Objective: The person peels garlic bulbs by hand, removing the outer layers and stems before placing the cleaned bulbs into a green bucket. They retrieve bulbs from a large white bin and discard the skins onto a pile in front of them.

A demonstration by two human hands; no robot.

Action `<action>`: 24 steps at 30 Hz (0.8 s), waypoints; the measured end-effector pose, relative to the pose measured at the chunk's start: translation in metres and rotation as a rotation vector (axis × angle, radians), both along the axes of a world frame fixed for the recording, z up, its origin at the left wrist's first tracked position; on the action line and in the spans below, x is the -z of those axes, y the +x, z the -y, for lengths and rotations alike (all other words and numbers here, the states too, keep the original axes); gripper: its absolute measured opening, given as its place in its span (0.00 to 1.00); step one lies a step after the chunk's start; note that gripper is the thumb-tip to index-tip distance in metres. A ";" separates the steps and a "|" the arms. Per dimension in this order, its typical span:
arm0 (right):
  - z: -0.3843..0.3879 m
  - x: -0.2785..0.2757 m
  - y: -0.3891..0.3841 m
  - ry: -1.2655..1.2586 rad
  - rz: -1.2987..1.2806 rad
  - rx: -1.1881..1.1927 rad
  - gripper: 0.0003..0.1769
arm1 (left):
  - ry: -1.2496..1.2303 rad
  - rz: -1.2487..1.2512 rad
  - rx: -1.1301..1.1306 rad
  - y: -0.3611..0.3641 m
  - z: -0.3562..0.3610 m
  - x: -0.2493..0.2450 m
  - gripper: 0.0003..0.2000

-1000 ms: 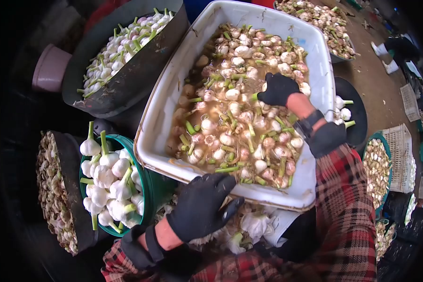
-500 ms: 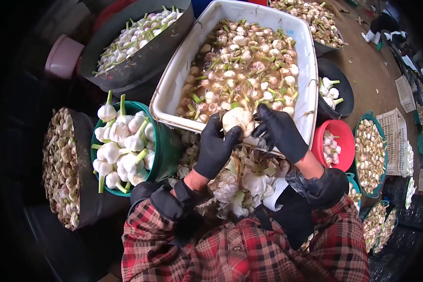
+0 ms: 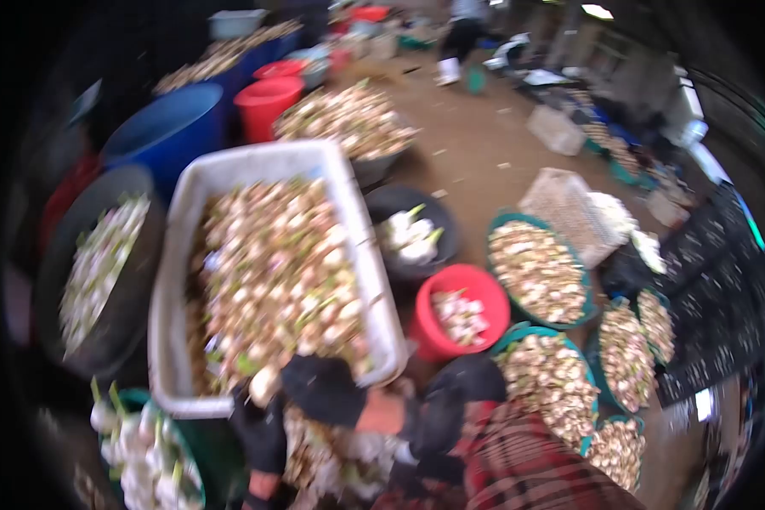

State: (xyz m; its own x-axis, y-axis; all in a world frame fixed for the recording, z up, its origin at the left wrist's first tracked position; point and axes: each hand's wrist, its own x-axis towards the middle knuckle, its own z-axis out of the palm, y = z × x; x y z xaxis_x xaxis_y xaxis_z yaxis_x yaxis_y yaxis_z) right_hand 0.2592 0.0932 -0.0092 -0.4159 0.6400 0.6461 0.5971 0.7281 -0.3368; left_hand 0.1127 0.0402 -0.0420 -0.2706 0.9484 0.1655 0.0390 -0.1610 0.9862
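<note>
The view is smeared by motion. A pale garlic bulb (image 3: 265, 385) sits at the near edge of the white tub (image 3: 378, 289). My left hand (image 3: 260, 432), in a black glove, is closed around it from below. Just to the right of the bulb is my right hand (image 3: 323, 389), gloved too; its fingers are blurred, so I cannot make out whether they touch the bulb. Many garlic bulbs (image 3: 272, 263) fill the tub beyond my hands. Loose papery skins (image 3: 340, 455) lie below them, near my lap.
At lower left stands a green bucket (image 3: 200, 450) of white garlic. A red bucket (image 3: 425, 319) and a dark basin (image 3: 433, 255), both with garlic, are right of the tub. Several green baskets (image 3: 582, 285) stand farther right. A person (image 3: 459, 42) is in the far background.
My head has turned right and up, so the tub and my hands appear lower and further left. More floor and baskets show. The bulb is still in my left hand.
</note>
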 end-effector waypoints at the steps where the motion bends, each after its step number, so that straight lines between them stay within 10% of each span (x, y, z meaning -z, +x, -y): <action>1: 0.003 -0.005 0.001 -0.109 0.039 0.019 0.04 | 0.029 0.007 0.006 -0.002 -0.001 0.009 0.22; 24: 0.012 0.001 0.000 -0.159 -0.088 -0.019 0.10 | 0.027 -0.217 0.114 -0.025 0.011 0.012 0.22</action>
State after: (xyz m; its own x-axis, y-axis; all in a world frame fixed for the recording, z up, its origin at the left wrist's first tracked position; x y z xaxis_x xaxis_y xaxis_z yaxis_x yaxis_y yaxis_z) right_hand 0.2595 0.0816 -0.0099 -0.3751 0.7298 0.5715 0.5470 0.6721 -0.4991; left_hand 0.0875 0.0289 -0.0538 -0.1174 0.9652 0.2338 0.2295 -0.2027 0.9520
